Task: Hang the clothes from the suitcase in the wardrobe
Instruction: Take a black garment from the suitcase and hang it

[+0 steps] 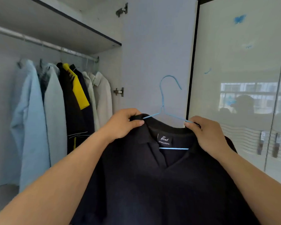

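Both hands are busy with the same garment right now. The left hand (125,123) pinches the shoulder of a black polo shirt (161,184), thumb on top and fingers curled under the fabric, right where the arm of a blue wire hanger (162,109) comes out of the collar. The right hand (208,133) grips the other shoulder the same way, fingers wrapped over cloth and wire together. So neither hand is free; both are clamped on the shirt at the hanger's ends.

The shirt looks properly threaded: the hanger's bottom bar shows through the open neck and the hook sticks up above the collar, touching nothing.

Using the wardrobe rail (44,43) as the reference: the shirt is held below and well to the right of it, in front of the open wardrobe door, not yet under the rail. On the rail already hang a few pale blue shirts (31,111), a dark jacket with a yellow panel (76,88) and some white shirts (102,98) at its right end.

My read: this piece is dressed on its hanger and only needs hooking on. The suitcase isn't in view, so I can't tell how much is left.
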{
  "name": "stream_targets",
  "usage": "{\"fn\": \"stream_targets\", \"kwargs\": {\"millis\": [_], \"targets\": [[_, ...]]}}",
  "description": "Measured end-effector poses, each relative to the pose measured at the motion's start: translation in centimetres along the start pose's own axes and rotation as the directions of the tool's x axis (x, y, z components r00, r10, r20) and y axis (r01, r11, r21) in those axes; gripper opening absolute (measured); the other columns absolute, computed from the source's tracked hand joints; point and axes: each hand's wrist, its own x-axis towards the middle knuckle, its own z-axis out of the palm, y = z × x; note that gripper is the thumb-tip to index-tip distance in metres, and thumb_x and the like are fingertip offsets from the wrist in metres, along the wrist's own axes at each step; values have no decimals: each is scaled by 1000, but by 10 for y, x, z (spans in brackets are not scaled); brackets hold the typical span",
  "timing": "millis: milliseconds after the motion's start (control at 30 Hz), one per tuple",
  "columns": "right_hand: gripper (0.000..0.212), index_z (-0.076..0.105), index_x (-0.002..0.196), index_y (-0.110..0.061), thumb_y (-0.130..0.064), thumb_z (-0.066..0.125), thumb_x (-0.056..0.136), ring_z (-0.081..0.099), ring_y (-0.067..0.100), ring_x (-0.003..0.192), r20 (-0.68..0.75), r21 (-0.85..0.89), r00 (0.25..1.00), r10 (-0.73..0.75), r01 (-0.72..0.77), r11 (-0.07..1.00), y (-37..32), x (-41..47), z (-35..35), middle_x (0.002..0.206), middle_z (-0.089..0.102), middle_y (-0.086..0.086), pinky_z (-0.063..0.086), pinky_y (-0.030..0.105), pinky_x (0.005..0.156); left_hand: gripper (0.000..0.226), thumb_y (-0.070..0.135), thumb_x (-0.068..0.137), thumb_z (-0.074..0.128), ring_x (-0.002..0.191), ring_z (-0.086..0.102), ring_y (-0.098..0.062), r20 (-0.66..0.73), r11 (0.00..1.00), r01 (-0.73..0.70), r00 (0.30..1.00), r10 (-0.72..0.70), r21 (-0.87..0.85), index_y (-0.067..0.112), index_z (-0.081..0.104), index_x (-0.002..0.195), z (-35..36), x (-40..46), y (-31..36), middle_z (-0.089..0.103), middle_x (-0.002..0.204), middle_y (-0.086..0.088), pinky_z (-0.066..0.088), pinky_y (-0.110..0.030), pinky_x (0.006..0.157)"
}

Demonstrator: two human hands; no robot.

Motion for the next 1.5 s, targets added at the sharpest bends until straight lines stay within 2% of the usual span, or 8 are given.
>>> {"fn": "stream_targets", "kwargs": {"millis": [167,333,600,867,1067,1267,1400,1500], "targets": [[20,65,78,-17,-25,56,94,58,25,75,-117,9,990,-80,82,997,-24,23,33,75,66,2,46,40,72,15,30,93,61,98,65,-14,49,982,115,991,-124,149,17,66,98,-54,-10,-22,70,99,1,51,-32,90],[15,67,82,-14,-20,59,93,58,23,77,-126,100,986,-108,121,988,-59,51,74,79,67,3,36,31,69,42,43,98,47,86,62,-23,133,834,183,948,-290,521,6,66,93,-127,-11,-38,67,91,-9,47,-33,82],[25,74,102,-27,-40,55,95,43,37,116,-57,-178,985,162,-170,969,-110,111,152,117,60,9,40,43,92,30,11,97,52,113,61,-27,586,890,414,775,-236,-190,12,56,126,-166,-36,-49,61,128,-13,51,-39,97],[36,52,120,-7,-25,65,91,52,27,111,299,285,790,535,-609,740,-158,114,171,119,51,12,53,44,88,19,-1,91,54,76,66,-19,323,647,444,896,-306,-620,8,68,100,-128,-22,-91,70,89,-11,55,-29,78],[47,64,100,-6,-51,63,86,69,26,87,593,-87,643,485,-547,832,-214,87,165,98,67,11,60,38,68,12,7,86,56,86,64,-23,167,704,361,929,-331,-612,13,65,92,-61,-11,-103,69,95,-13,50,-34,78],[22,60,103,1,-14,46,96,54,25,85,356,-507,808,470,-255,823,-208,64,182,98,59,14,41,25,58,24,11,85,65,52,46,-4,20,828,87,996,-91,-554,7,56,63,-21,-25,-97,50,57,4,36,-14,51],[26,59,112,-1,-17,44,99,57,29,105,139,-533,909,392,-265,803,-192,57,164,113,62,15,41,28,79,12,19,92,62,91,62,1,150,838,11,985,84,-545,16,74,94,-31,-30,-88,67,92,18,50,-16,84],[20,62,107,-6,-19,50,97,54,28,93,-26,-345,958,287,-278,897,-179,49,139,106,64,12,36,29,74,14,20,88,67,94,63,-3,34,868,30,999,-15,-495,18,75,100,-46,-20,-92,69,101,12,49,-32,97]]}}
